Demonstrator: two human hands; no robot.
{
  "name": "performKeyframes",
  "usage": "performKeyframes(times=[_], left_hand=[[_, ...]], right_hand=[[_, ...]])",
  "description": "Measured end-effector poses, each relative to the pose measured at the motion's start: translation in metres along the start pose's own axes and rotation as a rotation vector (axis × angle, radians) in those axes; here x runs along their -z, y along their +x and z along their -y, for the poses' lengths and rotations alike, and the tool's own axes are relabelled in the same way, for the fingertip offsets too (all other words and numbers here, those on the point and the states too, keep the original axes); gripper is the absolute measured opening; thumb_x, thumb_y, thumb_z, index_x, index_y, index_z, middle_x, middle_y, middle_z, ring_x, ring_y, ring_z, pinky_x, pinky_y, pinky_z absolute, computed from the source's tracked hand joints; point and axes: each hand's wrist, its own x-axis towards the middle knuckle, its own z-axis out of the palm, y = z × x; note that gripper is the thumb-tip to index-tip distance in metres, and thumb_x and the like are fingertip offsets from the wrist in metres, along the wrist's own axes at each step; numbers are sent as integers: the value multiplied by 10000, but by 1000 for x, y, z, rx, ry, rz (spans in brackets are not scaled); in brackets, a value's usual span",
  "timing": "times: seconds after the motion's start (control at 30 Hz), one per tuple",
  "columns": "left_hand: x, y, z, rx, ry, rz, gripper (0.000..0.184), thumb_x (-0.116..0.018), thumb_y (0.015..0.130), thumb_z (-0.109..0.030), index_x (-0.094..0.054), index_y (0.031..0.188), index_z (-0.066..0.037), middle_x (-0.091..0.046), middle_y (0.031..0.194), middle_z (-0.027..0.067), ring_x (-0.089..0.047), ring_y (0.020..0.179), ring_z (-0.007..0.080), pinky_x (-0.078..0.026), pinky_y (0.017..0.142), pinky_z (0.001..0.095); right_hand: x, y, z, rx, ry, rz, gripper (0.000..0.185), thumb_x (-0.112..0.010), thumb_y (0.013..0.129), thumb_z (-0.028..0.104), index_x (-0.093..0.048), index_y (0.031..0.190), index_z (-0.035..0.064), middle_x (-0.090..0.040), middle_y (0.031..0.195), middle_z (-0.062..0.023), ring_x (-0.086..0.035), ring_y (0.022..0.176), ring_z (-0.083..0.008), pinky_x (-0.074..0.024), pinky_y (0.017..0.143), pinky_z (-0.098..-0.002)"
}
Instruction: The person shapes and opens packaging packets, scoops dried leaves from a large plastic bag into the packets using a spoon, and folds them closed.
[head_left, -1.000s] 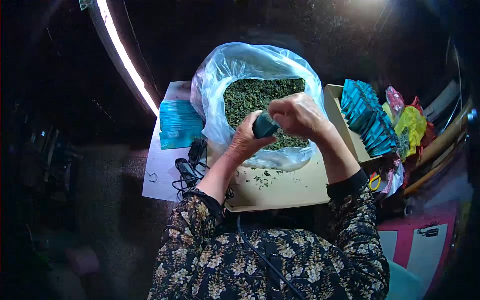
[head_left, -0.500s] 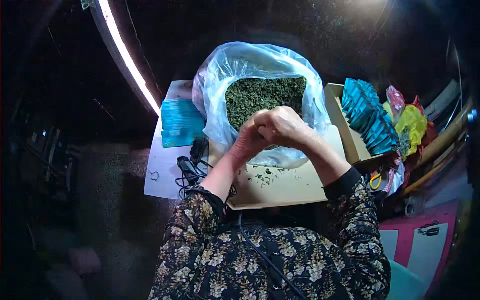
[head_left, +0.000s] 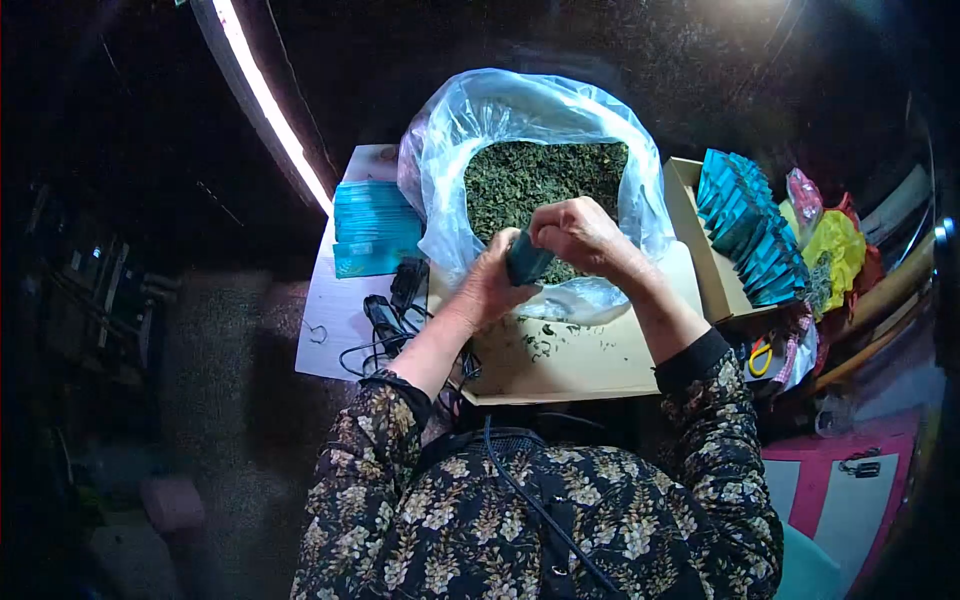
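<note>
My left hand (head_left: 494,280) is closed around a small dark teal packet (head_left: 527,259), held tilted over the near side of a large clear plastic bag (head_left: 446,190). Dark green dried leaves, which look like tea (head_left: 540,180), fill the bag. My right hand (head_left: 585,238) is at the packet's upper right edge with its fingers bent and pressed together. Whatever those fingers hold, if anything, is hidden. Beneath the bag lies a cardboard tray (head_left: 580,360) with loose leaf bits scattered on it.
On the left, a stack of flat teal packets (head_left: 375,228) lies on a white board (head_left: 325,345), near a black cable with adapters (head_left: 385,315). At right, a cardboard box (head_left: 690,215) holds several upright teal packets (head_left: 750,230). Yellow-handled scissors (head_left: 761,359) and coloured plastic bags (head_left: 835,255) sit beyond.
My hands were together over the bag, hiding the packet. Now they are slightly apart, and the packet shows in my left hand. The whole view has shifted a little.
</note>
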Motion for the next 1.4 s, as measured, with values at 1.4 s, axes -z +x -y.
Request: performKeyframes(times=[1.4], left_hand=[[4, -5, -14, 7, -47, -60, 652, -808, 674, -122, -423, 1199, -77, -595, 1067, 162, -601, 982, 266, -481, 884, 381]], right_hand=[[13, -53, -91, -528, 599, -448, 142, -518, 862, 85, -622, 810, 4, -603, 590, -74, -568, 465, -137, -465, 424, -280]])
